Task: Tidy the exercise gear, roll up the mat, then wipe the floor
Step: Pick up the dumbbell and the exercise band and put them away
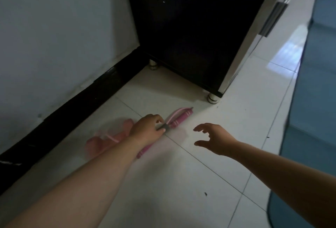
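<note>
A pink skipping rope lies on the white tiled floor near the wall. One pink handle points toward the cabinet, and a second pink handle shows under my left forearm. Its pale pink cord is bunched beside the wrist. My left hand pinches the grey end of the far handle where the cord joins. My right hand hovers to the right of the rope with fingers spread, holding nothing. A blue exercise mat lies flat along the right edge.
A black cabinet on short metal feet stands just beyond the rope, with a white door panel on its right. A black skirting board runs along the white wall at left. Small dark specks dot the tiles.
</note>
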`<state>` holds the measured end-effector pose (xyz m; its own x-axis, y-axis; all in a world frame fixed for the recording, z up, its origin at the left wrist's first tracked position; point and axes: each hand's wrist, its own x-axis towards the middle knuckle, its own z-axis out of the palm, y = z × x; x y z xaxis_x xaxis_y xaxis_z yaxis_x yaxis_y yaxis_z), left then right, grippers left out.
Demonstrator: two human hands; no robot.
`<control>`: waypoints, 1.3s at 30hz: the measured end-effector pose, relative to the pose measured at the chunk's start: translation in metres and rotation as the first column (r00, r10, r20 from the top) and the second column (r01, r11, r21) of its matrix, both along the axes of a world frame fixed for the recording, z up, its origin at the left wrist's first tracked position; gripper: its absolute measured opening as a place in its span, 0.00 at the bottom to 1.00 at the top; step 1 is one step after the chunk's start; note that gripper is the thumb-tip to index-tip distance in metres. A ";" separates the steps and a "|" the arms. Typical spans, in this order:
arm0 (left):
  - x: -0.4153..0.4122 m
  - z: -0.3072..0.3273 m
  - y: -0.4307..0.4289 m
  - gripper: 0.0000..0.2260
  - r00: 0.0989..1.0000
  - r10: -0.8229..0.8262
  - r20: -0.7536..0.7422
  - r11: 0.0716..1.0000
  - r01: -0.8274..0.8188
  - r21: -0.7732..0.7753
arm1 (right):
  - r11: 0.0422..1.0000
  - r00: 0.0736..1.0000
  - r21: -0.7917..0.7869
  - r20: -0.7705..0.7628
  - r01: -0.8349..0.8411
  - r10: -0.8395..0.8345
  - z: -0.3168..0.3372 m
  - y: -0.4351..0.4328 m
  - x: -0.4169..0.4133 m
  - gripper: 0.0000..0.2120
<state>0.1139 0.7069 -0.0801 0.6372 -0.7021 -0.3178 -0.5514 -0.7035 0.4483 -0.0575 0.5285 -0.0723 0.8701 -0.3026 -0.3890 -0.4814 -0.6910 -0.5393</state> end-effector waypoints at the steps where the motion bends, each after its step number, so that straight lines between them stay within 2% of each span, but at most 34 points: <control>1: 0.001 -0.006 -0.004 0.17 1.000 -0.011 0.010 1.000 0.011 0.013 | 1.000 1.000 -0.003 -0.003 0.014 -0.014 -0.001 -0.003 -0.003 0.23; 5: 0.002 -0.025 -0.012 0.21 0.999 0.006 0.047 0.997 -0.010 0.076 | 0.998 0.998 0.007 -0.005 0.064 -0.064 -0.006 -0.009 -0.011 0.23; 8: 0.001 -0.038 -0.015 0.23 1.000 0.006 0.010 0.994 -0.007 0.110 | 0.995 0.995 0.013 0.011 0.095 -0.095 -0.011 -0.010 -0.014 0.23; 14: -0.007 -0.054 -0.011 0.17 0.999 -0.032 -0.030 0.991 0.035 0.129 | 0.991 0.991 0.033 0.021 0.129 -0.130 -0.015 -0.006 -0.013 0.22; 19: -0.009 -0.045 -0.006 0.18 1.000 -0.013 -0.024 1.000 0.014 0.027 | 0.993 0.993 0.034 0.035 0.110 -0.112 -0.014 -0.004 -0.008 0.23; 25: -0.002 0.005 0.011 0.18 0.994 0.109 0.032 0.982 -0.103 -0.157 | 0.999 0.997 0.037 0.070 0.037 -0.040 -0.002 0.002 0.009 0.22; 30: 0.007 0.048 0.044 0.19 0.969 0.222 0.108 0.960 -0.198 -0.197 | 0.997 0.991 0.053 0.127 -0.049 0.042 0.010 0.014 0.026 0.22; 33: 0.014 0.058 0.073 0.21 0.948 0.290 0.129 0.950 -0.270 -0.154 | 0.993 0.983 0.045 0.153 -0.113 0.105 0.016 0.020 0.032 0.22; 36: 0.015 0.059 0.100 0.23 0.936 0.332 0.118 0.943 -0.329 -0.047 | 0.987 0.975 0.029 0.163 -0.158 0.152 0.023 0.024 0.034 0.22; 39: 0.008 0.060 0.100 0.24 0.950 0.291 0.116 0.956 -0.294 0.015 | 0.987 0.977 0.037 0.151 -0.156 0.149 0.030 0.025 0.031 0.22</control>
